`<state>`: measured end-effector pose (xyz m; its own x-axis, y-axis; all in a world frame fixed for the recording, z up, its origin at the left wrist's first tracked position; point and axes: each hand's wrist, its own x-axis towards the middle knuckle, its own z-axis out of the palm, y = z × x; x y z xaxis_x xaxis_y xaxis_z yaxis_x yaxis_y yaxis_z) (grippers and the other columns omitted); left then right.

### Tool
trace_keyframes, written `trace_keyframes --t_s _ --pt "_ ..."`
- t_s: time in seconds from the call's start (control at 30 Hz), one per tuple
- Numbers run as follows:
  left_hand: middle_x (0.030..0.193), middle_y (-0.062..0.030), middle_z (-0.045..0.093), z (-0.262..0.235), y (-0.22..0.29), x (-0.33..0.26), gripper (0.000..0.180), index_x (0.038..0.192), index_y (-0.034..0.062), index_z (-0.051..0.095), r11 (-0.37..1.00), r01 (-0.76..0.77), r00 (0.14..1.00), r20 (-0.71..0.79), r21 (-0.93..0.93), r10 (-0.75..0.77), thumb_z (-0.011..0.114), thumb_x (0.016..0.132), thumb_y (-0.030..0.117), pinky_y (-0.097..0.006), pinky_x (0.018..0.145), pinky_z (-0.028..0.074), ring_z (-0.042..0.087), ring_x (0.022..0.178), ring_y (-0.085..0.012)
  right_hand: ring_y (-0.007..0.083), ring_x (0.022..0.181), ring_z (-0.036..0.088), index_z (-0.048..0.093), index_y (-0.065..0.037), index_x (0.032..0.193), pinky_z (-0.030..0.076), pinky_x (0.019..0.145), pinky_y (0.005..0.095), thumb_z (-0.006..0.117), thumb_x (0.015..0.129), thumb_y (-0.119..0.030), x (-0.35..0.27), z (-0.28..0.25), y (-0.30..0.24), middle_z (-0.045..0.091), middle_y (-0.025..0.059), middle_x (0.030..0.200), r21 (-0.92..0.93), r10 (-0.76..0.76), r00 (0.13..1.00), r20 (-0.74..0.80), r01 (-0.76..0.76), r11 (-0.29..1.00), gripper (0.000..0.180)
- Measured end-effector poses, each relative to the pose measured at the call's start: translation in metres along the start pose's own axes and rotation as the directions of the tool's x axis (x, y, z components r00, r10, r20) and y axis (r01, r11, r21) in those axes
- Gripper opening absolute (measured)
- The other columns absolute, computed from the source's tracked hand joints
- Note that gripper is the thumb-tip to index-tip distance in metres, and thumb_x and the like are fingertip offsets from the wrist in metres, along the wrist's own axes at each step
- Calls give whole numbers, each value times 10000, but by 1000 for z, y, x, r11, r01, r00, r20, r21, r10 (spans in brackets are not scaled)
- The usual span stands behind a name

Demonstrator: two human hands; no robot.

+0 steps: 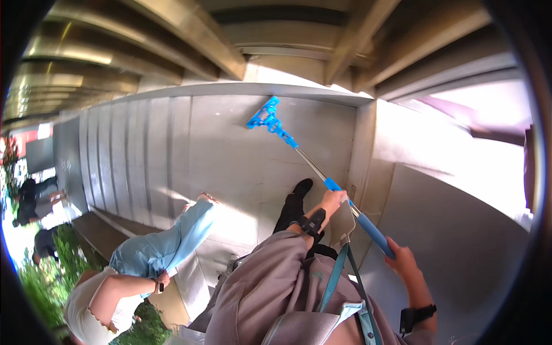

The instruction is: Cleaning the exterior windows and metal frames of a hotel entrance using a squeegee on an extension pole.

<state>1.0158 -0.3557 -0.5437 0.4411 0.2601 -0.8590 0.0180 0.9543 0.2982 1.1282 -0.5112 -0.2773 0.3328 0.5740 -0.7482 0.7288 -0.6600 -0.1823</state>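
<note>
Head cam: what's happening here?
A person holds a blue-handled mop in both hands: the left hand is high on the shaft, the right hand at the lower blue grip. The blue mop head rests against grey paving by a step. Another person in jeans walks alongside on the left.

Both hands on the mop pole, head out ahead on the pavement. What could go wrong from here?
1. Another person sits close on the left; a sideways sweep of the blue mop head could catch that person's outstretched leg.
2. The left hand and right hand grip near the pole's top, so the far head may wander.
</note>
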Motion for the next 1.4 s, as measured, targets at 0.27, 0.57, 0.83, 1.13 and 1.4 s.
trace_keyframes --t_s 0.27,0.57,0.83,1.13,1.4 --pt "555 -22 494 -283 240 55 142 697 72 533 866 -498 802 -398 -36 445 542 748 205 -289 399 354 458 444 -141 352 712 561 335 -114 1184 449 644 427 521 730 -207 244 23 -314 578 181 737 -251 -481 872 91 488 836 499" --pt "560 -11 511 -263 301 36 148 660 69 542 927 -335 868 -327 171 374 603 711 194 -276 406 356 482 470 -107 318 753 563 357 -263 1217 440 675 402 503 756 -233 280 -11 -367 587 140 760 -213 -339 940 40 339 916 485" --pt "627 -75 575 -8 113 -18 202 678 15 577 919 -45 988 155 392 -18 678 663 189 -296 429 405 517 493 -142 294 710 572 468 -244 1150 437 632 368 601 689 -159 64 -59 -115 592 136 776 32 129 985 -111 -127 991 487" --pt "648 -100 545 163 -45 -65 252 785 -11 518 672 402 789 137 622 -599 655 695 181 -293 394 376 508 500 -154 114 479 486 497 -90 1135 416 493 253 591 702 -79 -113 8 38 563 73 671 583 525 841 -128 -364 726 443" --pt "584 -110 545 148 -245 17 238 706 -15 550 541 115 881 166 833 -443 604 725 217 -319 399 402 536 483 -209 304 656 568 459 -123 1165 424 588 343 573 732 -146 -105 189 198 590 166 755 807 558 829 29 -349 476 449"
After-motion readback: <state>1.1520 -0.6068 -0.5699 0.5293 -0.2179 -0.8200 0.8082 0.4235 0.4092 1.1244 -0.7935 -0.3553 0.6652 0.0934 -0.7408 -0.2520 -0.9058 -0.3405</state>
